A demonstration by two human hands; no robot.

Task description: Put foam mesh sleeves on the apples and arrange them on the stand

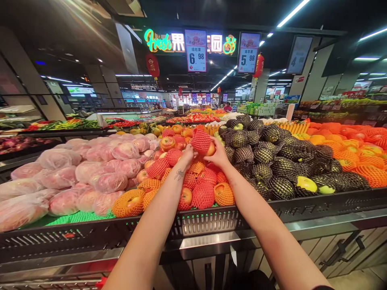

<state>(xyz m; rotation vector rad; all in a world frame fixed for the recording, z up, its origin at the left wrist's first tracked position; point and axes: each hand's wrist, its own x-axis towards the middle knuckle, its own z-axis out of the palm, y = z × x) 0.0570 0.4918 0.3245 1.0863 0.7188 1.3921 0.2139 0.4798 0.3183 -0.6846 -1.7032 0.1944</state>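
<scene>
holding a red-netted apple (202, 141) just above the heap, both hands are meeting around it in the head view. the left hand (188, 152) is pinching the fruit at its lower left, though its fingertips are partly hiding, so how firmly they are pressing is hard to tell. the right hand (220, 153) is curving round the right side, thumb below and fingers beyond, and bare skin is showing there where the foam net is not covering the fruit. below, loose netted apples (203, 195) are piling up in red and orange sleeves; bagged fruit (111, 183) is lying to the left, black-netted fruit (282, 188) is crowding in on the right, and a slatted black tray edge (208, 222) is running beneath the forearms. the likeliest trouble is the fruit slipping: the net could be sliding over smooth skin if one hand were pulling on the sleeve while the other was loosening. the heap is sloping towards the person, so a dropped apple or a brushing wrist could be setting others rolling over the low front edge, and a hard knock could be bruising the exposed side.
</scene>
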